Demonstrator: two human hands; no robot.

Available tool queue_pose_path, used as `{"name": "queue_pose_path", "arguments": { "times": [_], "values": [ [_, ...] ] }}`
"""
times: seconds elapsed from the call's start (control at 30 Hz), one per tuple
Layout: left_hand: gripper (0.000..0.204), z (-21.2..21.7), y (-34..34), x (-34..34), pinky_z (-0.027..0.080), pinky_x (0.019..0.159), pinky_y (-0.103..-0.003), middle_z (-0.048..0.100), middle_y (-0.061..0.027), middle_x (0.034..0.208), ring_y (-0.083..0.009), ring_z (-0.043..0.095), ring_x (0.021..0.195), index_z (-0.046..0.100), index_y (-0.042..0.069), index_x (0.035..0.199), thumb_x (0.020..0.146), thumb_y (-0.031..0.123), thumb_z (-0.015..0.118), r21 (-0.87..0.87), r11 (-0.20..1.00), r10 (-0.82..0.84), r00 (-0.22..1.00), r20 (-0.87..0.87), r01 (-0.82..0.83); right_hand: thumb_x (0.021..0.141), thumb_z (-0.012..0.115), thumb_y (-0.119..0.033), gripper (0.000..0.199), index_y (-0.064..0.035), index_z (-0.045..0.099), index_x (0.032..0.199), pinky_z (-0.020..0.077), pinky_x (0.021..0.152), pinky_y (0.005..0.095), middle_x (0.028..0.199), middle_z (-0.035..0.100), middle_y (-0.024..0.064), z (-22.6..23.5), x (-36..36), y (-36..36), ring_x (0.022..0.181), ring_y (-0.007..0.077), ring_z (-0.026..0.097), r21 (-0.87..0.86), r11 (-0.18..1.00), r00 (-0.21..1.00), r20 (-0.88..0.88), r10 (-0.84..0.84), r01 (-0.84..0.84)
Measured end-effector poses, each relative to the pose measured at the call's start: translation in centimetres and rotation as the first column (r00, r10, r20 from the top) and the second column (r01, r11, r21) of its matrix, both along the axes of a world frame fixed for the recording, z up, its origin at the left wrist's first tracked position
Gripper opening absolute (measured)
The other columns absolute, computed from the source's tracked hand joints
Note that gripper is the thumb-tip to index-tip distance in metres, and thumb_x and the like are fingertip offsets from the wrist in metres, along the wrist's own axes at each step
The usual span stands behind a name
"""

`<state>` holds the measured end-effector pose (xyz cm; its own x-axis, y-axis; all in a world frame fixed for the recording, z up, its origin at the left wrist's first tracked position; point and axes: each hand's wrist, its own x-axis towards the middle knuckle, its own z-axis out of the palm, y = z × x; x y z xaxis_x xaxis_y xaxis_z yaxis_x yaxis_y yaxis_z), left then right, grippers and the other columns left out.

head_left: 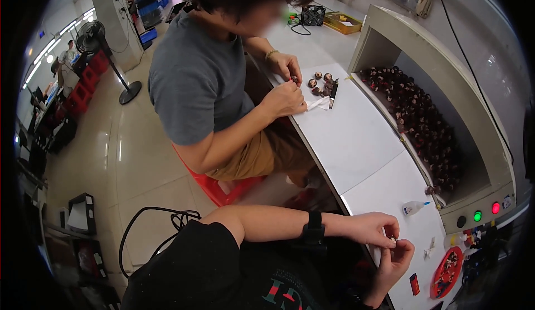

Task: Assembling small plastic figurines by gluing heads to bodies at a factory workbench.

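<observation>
Over the near part of the white bench, my left hand and my right hand meet with fingertips pinched together. Between them is a tiny pale and dark piece, too small to make out in kind. A white squeeze bottle with a blue tip stands just beyond my left hand. Close to my right hand lies a red lighter-shaped object. Beside that, a red round tray holds several small pale and dark pieces.
To my left, a co-worker in a grey shirt handles something small near several brown doll-head-like pieces and a black pen-shaped tool. A grey open-fronted booth with lit buttons holds a pile of dark pieces.
</observation>
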<state>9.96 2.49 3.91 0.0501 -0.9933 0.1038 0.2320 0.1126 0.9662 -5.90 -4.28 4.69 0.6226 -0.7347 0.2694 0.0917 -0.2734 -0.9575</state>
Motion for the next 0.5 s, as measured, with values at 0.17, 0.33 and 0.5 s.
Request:
{"name": "queue_pose_path", "arguments": {
  "times": [0.17,0.33,0.5],
  "values": [
    [0.034,0.5,0.3,0.2,0.052,0.067,-0.027,0.058,-0.0108,0.1,-0.0152,0.063,0.082,0.056,-0.001,0.106,0.084,0.022,0.069,-0.02,0.999,0.046,0.994,0.1,-0.044,0.085,0.066,0.004,0.03,-0.0034,0.044,0.104,0.0433,0.077,0.0208,0.093,0.049,0.0027,0.0,0.2,0.0,0.083,0.0096,0.053,0.012,1.0,1.0,0.023,0.005,-0.005],
    [0.035,1.0,0.9,-0.1,0.051,0.068,-0.026,0.058,-0.0101,0.099,-0.0138,0.063,0.083,0.056,-0.001,0.106,0.085,0.024,0.069,0.023,0.999,0.023,0.998,0.055,-0.024,0.084,0.067,0.004,0.031,-0.0033,0.044,0.103,0.042,0.077,0.0209,0.093,0.047,0.0026,-0.3,-0.3,0.0,0.085,0.0099,0.052,0.013,0.999,0.999,0.034,0.029,-0.029],
    [0.034,0.6,0.8,-0.4,0.049,0.068,-0.024,0.058,-0.0087,0.099,-0.012,0.063,0.083,0.054,0.0,0.106,0.087,0.024,0.068,0.01,1.0,-0.008,0.999,0.035,0.007,0.083,0.067,0.004,0.031,-0.0035,0.044,0.102,0.0411,0.076,0.0205,0.094,0.046,0.0021,-0.4,-0.8,0.1,0.083,0.0092,0.05,0.014,1.0,1.0,0.013,0.004,-0.004]
  ]
}}
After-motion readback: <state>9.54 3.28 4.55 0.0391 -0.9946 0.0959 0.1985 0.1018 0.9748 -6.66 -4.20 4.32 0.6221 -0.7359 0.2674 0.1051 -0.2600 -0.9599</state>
